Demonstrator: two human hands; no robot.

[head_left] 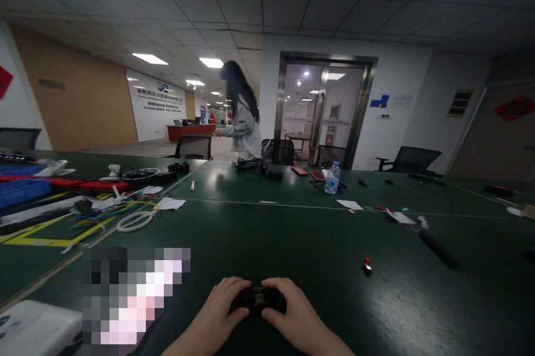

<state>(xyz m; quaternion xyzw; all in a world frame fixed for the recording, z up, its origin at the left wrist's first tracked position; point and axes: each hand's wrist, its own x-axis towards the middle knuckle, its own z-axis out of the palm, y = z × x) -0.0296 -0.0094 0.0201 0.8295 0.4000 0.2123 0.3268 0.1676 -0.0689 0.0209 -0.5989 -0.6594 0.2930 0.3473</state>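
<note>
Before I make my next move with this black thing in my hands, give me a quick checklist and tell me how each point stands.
1. Both hands on it: ok; the left hand and right hand hold the black object from either side.
2. Object off the table: cannot tell; its underside is hidden.
3. Small red-topped item apart from your hands: ok; it lies to their right.
4. Water bottle upright: ok; it stands farther across the table.
5. Cables on the left tidy: not ok; thin wires lie loose beside the coiled white cable.
</note>
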